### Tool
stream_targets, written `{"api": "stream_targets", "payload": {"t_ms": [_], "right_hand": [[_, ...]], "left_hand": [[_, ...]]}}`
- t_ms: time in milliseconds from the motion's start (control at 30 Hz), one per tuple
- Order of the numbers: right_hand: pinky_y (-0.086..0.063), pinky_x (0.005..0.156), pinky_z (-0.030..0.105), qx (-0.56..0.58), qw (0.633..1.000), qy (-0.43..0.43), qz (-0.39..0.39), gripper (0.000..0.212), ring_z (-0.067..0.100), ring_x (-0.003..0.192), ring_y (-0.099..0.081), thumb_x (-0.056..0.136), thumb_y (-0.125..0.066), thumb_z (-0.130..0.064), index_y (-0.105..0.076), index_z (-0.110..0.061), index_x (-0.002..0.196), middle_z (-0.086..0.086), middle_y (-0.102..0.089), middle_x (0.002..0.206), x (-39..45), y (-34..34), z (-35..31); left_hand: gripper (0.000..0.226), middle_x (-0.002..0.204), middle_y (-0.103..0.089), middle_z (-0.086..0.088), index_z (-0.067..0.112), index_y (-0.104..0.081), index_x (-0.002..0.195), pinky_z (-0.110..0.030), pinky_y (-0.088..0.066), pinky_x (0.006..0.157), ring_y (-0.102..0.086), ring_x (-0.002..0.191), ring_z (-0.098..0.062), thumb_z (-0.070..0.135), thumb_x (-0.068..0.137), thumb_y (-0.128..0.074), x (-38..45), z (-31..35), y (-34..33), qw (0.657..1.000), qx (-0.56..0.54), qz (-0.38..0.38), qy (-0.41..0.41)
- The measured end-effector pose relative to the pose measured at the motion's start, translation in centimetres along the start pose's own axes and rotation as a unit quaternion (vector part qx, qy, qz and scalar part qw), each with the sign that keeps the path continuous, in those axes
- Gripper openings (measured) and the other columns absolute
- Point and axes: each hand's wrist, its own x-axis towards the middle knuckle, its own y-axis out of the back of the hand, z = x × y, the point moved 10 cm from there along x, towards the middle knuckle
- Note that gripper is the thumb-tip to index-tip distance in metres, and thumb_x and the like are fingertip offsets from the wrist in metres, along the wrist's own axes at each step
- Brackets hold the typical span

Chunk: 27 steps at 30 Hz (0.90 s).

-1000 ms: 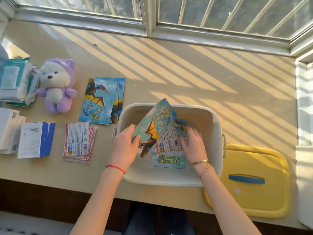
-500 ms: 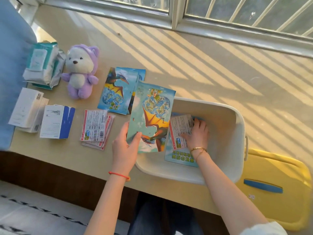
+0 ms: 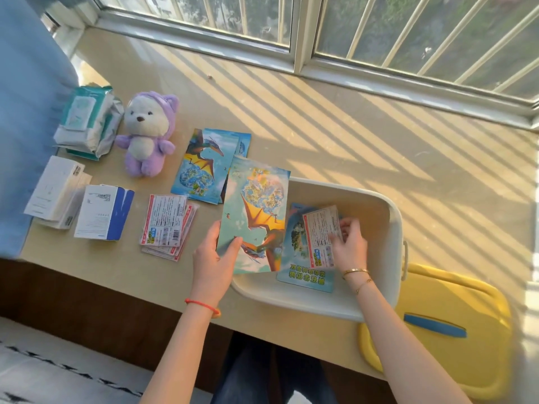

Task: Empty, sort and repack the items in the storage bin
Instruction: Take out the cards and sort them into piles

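The white storage bin (image 3: 388, 228) stands on the beige ledge at centre right. My left hand (image 3: 214, 259) grips a large dinosaur picture card (image 3: 256, 217) by its lower edge, held over the bin's left rim. Inside the bin my right hand (image 3: 348, 246) pinches a small white printed packet (image 3: 319, 234) that lies on another blue picture card (image 3: 303, 279). To the left of the bin lie a stack of the same dinosaur cards (image 3: 204, 164) and a pile of small packets (image 3: 167, 225).
The bin's yellow lid (image 3: 455, 316) with a blue handle lies at the right. A purple plush bear (image 3: 147, 135), wipe packs (image 3: 87, 121) and white boxes (image 3: 102, 212) (image 3: 57, 189) sit at the left. A blue curtain (image 3: 26, 112) hangs far left, and a window runs along the back.
My left hand has lifted the dinosaur card out of the bin and carried it left over the rim. My right hand stayed in the bin and took hold of the small packet.
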Motion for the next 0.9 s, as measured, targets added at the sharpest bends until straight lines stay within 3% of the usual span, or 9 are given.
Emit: {"api": "stream_targets", "payload": {"t_ms": [100,200,267,367,467,567,700,900], "right_hand": [[-0.049,0.068,0.017,0.008,0.998,0.053,0.02,0.026,0.001,0.079,-0.059,0.09,-0.059,-0.007,-0.05,-0.014,0.114,-0.006,-0.06,0.096,-2.2,2.4,-2.6],[-0.05,0.065,0.009,0.037,0.996,0.075,0.02,0.026,-0.003,0.08,-0.061,0.094,-0.056,-0.012,-0.053,-0.016,0.119,-0.008,-0.063,0.098,-4.7,4.3,-5.2],[-0.053,0.066,0.015,0.074,0.994,0.082,0.015,0.023,0.004,0.082,-0.065,0.094,-0.056,-0.016,-0.055,-0.02,0.117,-0.009,-0.066,0.097,-6.3,5.2,-6.8],[-0.057,0.074,0.033,0.146,0.986,0.08,0.002,0.02,0.012,0.088,-0.068,0.094,-0.058,-0.016,-0.057,-0.018,0.113,-0.004,-0.07,0.098,-8.4,5.7,-9.1],[-0.058,0.072,0.025,0.185,0.978,0.09,-0.017,0.02,0.004,0.084,-0.068,0.094,-0.057,-0.011,-0.056,-0.012,0.114,-0.002,-0.07,0.098,-10.3,5.4,-12.2],[-0.057,0.067,0.02,0.212,0.971,0.099,-0.041,0.019,0.004,0.08,-0.069,0.094,-0.055,-0.007,-0.055,-0.009,0.113,0.0,-0.071,0.095,-11.8,3.9,-15.5],[-0.058,0.068,0.024,0.228,0.968,0.093,-0.058,0.02,0.01,0.08,-0.07,0.094,-0.055,-0.007,-0.056,-0.007,0.114,0.003,-0.072,0.095,-12.9,0.4,-18.9],[-0.057,0.068,0.022,0.247,0.966,0.07,-0.026,0.018,0.007,0.08,-0.07,0.094,-0.055,-0.007,-0.056,-0.011,0.112,0.001,-0.072,0.095,-13.9,-6.0,-22.7]], "left_hand": [[0.031,0.1,-0.066,0.015,0.022,-0.057,0.118,-0.029,-0.057,0.074,-0.065,0.09,0.002,0.011,0.09,-0.062,-1.0,0.8,0.8,1.0,-0.011,0.007,0.004],[0.033,0.1,-0.067,0.015,0.037,-0.056,0.109,-0.031,-0.057,0.076,-0.066,0.091,0.001,0.011,0.09,-0.062,-2.4,2.1,2.1,0.999,-0.044,0.013,0.003],[0.039,0.104,-0.067,0.012,0.044,-0.057,0.105,-0.034,-0.056,0.081,-0.065,0.097,-0.004,0.009,0.089,-0.063,-3.4,2.7,3.6,0.998,-0.06,0.027,-0.002],[0.036,0.114,-0.066,0.006,0.03,-0.058,0.119,-0.039,-0.054,0.089,-0.063,0.107,-0.012,0.012,0.089,-0.064,-4.7,3.2,6.0,0.996,-0.074,0.043,-0.003],[0.028,0.112,-0.066,0.005,0.025,-0.058,0.115,-0.036,-0.056,0.085,-0.064,0.105,-0.011,0.015,0.09,-0.063,-5.3,3.3,8.7,0.995,-0.082,0.053,0.004],[0.026,0.11,-0.066,0.006,0.027,-0.056,0.114,-0.03,-0.057,0.077,-0.064,0.101,-0.008,0.018,0.091,-0.062,-5.4,3.4,12.1,0.995,-0.076,0.065,-0.002],[0.029,0.105,-0.066,0.011,0.025,-0.056,0.116,-0.02,-0.056,0.072,-0.065,0.096,-0.002,0.013,0.09,-0.062,-3.6,3.0,16.8,0.993,-0.09,0.077,-0.002],[0.029,0.108,-0.067,0.004,0.019,-0.058,0.117,-0.036,-0.054,0.086,-0.064,0.103,-0.012,0.011,0.089,-0.063,5.1,1.0,20.9,0.997,-0.073,0.035,-0.007]]}}
